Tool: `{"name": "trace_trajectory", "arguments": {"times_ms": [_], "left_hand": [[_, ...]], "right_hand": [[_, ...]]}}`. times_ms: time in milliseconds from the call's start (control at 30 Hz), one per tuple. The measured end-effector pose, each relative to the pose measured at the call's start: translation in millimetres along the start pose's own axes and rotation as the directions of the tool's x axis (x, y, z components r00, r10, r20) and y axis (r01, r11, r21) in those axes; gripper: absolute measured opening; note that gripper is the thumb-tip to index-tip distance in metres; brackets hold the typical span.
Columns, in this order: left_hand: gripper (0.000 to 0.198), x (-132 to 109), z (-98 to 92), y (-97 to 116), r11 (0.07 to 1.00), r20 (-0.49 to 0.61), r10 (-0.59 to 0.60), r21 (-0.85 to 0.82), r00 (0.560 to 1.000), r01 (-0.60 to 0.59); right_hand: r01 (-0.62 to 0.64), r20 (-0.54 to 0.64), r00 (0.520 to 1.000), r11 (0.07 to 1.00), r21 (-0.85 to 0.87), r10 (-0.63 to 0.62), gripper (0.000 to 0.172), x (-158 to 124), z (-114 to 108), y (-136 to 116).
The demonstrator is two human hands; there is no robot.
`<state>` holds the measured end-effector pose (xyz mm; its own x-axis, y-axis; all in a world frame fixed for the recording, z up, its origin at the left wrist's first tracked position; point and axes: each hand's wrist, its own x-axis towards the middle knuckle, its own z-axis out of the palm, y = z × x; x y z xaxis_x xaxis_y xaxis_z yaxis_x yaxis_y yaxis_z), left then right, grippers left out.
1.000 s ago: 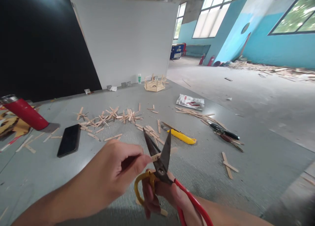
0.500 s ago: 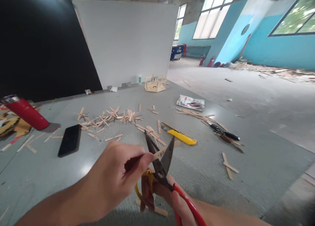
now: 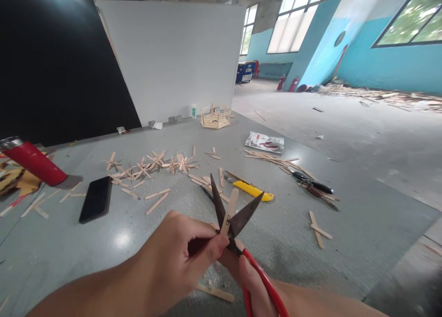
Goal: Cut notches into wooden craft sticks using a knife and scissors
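Between the thumb and fingers of my left hand (image 3: 193, 252) is a wooden craft stick (image 3: 230, 211), tilted steeply upward and carrying dark marks near its lower part. My right hand (image 3: 253, 280) grips the red handles of a pair of scissors (image 3: 243, 218), whose dark blades are spread apart. The stick lies between the blades, close to the pivot. Part of the handles and the right fingers are hidden behind my left hand. Below the hands, another craft stick (image 3: 217, 294) lies on the table (image 3: 138, 252).
A yellow utility knife (image 3: 253, 190) and a pile of craft sticks (image 3: 155, 165) lie beyond my hands. To the left are a phone (image 3: 95, 199) and a red flask (image 3: 37, 162). A stick-built hexagonal frame (image 3: 216, 119), a packet (image 3: 264, 142) and black-handled tools (image 3: 314, 183) stand or lie farther off.
The craft stick has swung from a slanting angle to nearly upright between the blades. My left hand has shifted right and down, covering the yellow part seen earlier by the scissors.
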<state>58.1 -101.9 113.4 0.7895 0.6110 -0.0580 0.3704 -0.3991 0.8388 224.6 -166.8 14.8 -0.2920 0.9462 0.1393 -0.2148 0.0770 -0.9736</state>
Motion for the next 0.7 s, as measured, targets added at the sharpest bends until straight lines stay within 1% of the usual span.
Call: {"name": "trace_trajectory", "arguments": {"times_ms": [100, 233, 400, 600, 700], "left_hand": [[0.043, 0.7, -2.2, 2.4, 0.998, 0.032, -0.021, -0.055, 0.999, 0.023], [0.045, 2.1, -0.7, -2.5, 0.997, 0.013, -0.007, -0.081, 1.0, 0.008], [0.044, 3.6, 3.2, -6.5, 0.989, 0.055, -0.077, -0.122, 0.995, 0.083], [0.039, 7.0, 4.3, -5.4, 0.964, 0.071, -0.107, -0.236, 0.992, 0.121], [0.04, 6.6, 5.8, -7.1, 0.959, 0.078, -0.112, -0.253, 0.991, 0.128]], "right_hand": [[0.023, 0.006, 1.0, 1.0, 0.018, -0.023, 0.032, 2.2, 4.0, 5.8], [0.027, 0.0, 1.0, 0.999, 0.034, -0.027, 0.032, 1.3, 4.4, 8.6], [0.012, -0.003, 1.0, 0.999, 0.045, -0.012, 0.035, -0.8, 4.0, 9.8], [-0.013, -0.007, 1.0, 0.999, 0.051, 0.013, 0.034, -4.2, 2.6, 12.1], [-0.025, -0.009, 1.0, 0.998, 0.052, 0.025, 0.034, -6.3, 1.6, 13.4]]}}
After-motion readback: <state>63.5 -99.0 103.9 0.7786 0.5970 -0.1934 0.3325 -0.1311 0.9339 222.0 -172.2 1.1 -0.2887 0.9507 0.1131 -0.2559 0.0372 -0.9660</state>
